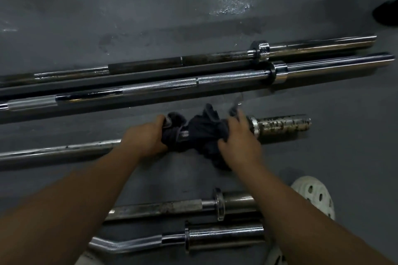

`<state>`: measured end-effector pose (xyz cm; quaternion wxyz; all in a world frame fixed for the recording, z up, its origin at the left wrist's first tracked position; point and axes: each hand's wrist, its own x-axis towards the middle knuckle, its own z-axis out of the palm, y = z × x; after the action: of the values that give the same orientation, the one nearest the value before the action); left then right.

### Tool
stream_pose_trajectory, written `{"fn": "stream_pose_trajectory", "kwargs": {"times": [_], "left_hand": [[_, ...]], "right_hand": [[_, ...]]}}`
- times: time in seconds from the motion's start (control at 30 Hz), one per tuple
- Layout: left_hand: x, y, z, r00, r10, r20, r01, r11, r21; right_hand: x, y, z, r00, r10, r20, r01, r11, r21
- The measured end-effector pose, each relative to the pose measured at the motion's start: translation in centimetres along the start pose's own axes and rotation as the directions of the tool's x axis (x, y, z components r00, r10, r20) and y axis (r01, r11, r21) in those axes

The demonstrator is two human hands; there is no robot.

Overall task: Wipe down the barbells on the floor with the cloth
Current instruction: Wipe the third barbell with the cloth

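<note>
- a dark cloth (202,133) is seen bunched around the shaft of the middle barbell (64,150), which lies on the grey floor (193,6) in front of the person.
- the left hand (144,137) is wrapped over the cloth's left end, its fingers (161,120) curled round cloth and shaft together.
- the right hand (239,137) is closed on the cloth's right end, just beside the collar; its fingers are curled into the fabric, with a loose tail left hanging toward the floor.
- the barbell's long axis runs left to right across the view, rising slightly to the right; its spotted sleeve (284,126) points right and the bare shaft runs off the left edge.
- the bar is judged heavy, rigid and smooth, so it is best left on the floor and rubbed in place or rolled, not lifted.
- the cloth is judged soft and light; it is best gripped wrapped about the shaft so that it slides along the axis.
- two long barbells (215,84) lie parallel farther off, and two shorter bars (163,207) lie nearer, beside a white shoe (314,196).
- whether those others have been wiped cannot be told.
</note>
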<state>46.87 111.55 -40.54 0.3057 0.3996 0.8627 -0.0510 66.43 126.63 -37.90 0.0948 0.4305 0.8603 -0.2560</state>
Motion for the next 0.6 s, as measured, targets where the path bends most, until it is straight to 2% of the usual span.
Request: {"fn": "stream_pose_trajectory", "kwargs": {"times": [0.03, 0.13, 0.17, 0.23, 0.3, 0.4, 0.47, 0.5, 0.6], "left_hand": [[0.4, -0.1, -0.2, 0.999, 0.023, 0.035, -0.022, 0.999, -0.023], [0.8, -0.4, -0.9, 0.991, 0.088, 0.100, -0.082, 0.995, -0.061], [0.5, -0.6, -1.0, 0.989, 0.109, 0.097, -0.105, 0.993, -0.050], [-0.4, -1.4, -1.0, 0.979, 0.191, 0.063, -0.193, 0.981, 0.014], [-1.5, -3.1, -1.0, 0.952, 0.303, 0.032, -0.305, 0.949, 0.079], [-3.2, -7.2, -1.5, 0.952, 0.269, 0.144, -0.291, 0.941, 0.171], [-4.1, -8.9, -1.0, 0.941, 0.260, 0.215, -0.305, 0.928, 0.212], [-4.2, -9.1, -0.7, 0.935, 0.273, 0.226, -0.321, 0.923, 0.213], [-3.9, -8.3, -1.0, 0.927, 0.266, 0.263, -0.316, 0.933, 0.171]], "right_hand": [[-0.3, 0.1, 0.3, 0.999, 0.030, 0.011, -0.030, 0.999, -0.027], [-1.7, -3.2, 3.3, 0.967, -0.178, 0.182, 0.189, 0.981, -0.043], [-1.8, -4.3, 3.8, 0.952, -0.212, 0.220, 0.221, 0.975, -0.019], [-0.8, -4.8, 2.7, 0.959, -0.210, 0.192, 0.208, 0.978, 0.031], [-0.2, -3.2, 0.8, 0.977, -0.153, 0.148, 0.160, 0.986, -0.038], [-0.5, -0.2, -0.2, 0.995, 0.098, 0.035, -0.092, 0.985, -0.146], [-1.7, -1.1, 0.4, 0.977, 0.206, 0.050, -0.195, 0.967, -0.165], [-2.3, -2.2, 1.0, 0.979, 0.187, 0.086, -0.171, 0.970, -0.172], [-3.1, -5.0, 2.7, 0.961, -0.058, 0.270, 0.106, 0.980, -0.166]]}}
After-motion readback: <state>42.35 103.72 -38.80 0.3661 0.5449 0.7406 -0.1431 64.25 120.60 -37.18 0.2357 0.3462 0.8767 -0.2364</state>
